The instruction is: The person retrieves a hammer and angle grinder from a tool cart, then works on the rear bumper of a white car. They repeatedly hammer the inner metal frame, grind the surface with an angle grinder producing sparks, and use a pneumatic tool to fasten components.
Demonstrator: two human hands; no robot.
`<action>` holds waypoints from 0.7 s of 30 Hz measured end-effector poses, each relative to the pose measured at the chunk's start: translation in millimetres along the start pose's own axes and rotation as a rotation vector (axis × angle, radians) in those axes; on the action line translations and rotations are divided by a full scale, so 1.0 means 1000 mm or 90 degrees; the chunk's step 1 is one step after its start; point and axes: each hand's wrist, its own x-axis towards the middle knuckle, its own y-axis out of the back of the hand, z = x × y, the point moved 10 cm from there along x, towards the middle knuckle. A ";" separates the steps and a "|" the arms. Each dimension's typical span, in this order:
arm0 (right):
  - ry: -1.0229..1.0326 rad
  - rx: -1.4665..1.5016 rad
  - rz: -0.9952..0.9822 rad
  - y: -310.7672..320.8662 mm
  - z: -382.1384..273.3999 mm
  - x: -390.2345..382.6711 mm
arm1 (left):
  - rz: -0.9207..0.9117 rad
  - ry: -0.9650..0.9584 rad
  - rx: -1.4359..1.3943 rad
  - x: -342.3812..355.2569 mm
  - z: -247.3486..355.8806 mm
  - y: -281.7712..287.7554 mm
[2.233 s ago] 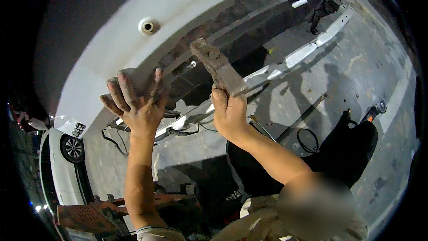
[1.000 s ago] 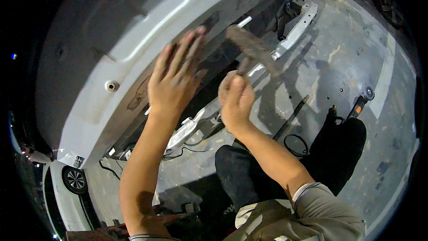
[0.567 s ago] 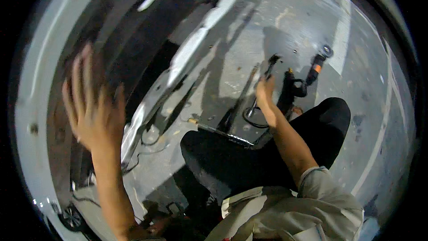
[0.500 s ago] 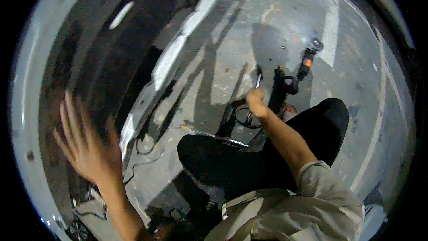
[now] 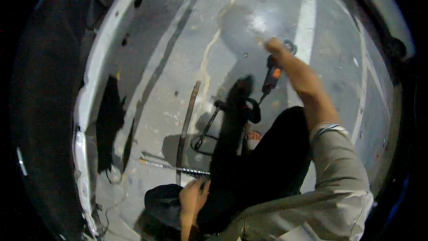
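My right hand (image 5: 277, 48) is stretched out over the floor beside the round head of a black power tool (image 5: 273, 76) with an orange patch. Its fingers are blurred, and what they hold, if anything, does not show. Down by my knee, my left hand (image 5: 193, 196) has its fingers curled around something small and dark. Just beyond it lies a thin rod with a coiled section (image 5: 194, 171). A metal bar tool with a dark head (image 5: 213, 118) rests on the floor, its lower end by a black loop. A small round piece (image 5: 245, 55) lies left of my right hand.
A long brownish rod (image 5: 187, 120) lies on the grey floor (image 5: 151, 120). Next to my leg is a black object with a looped handle (image 5: 254, 110). The pale edge of a large panel (image 5: 82, 120) runs along the left, with a thin cable (image 5: 107, 221) near its lower end.
The view has swung right. My right hand has left the bar tool and reached farther out. My left hand has come from the open dark area at left to my knee, its fingers now curled.
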 end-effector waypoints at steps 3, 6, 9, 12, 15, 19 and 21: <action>0.059 0.281 -0.185 -0.068 -0.081 -0.003 | -0.026 0.186 -0.033 0.075 -0.018 -0.081; -0.515 0.525 -0.194 -0.137 0.017 -0.045 | 0.016 0.047 -0.051 0.167 0.000 -0.193; -0.396 0.597 -0.177 -0.154 0.064 -0.063 | 0.111 0.030 -0.002 0.214 0.062 -0.196; -0.468 0.925 -0.303 -0.137 -0.016 -0.068 | 0.354 0.255 -0.068 0.218 0.002 -0.223; -0.087 0.464 -0.233 -0.119 -0.005 -0.042 | 0.122 0.241 -0.175 0.224 -0.003 -0.245; 0.210 0.031 -0.187 -0.108 -0.050 -0.053 | -0.019 0.136 -0.318 0.170 0.012 -0.182; 0.269 -0.036 -0.266 -0.091 -0.123 -0.057 | 0.039 0.098 -0.402 0.125 0.011 -0.168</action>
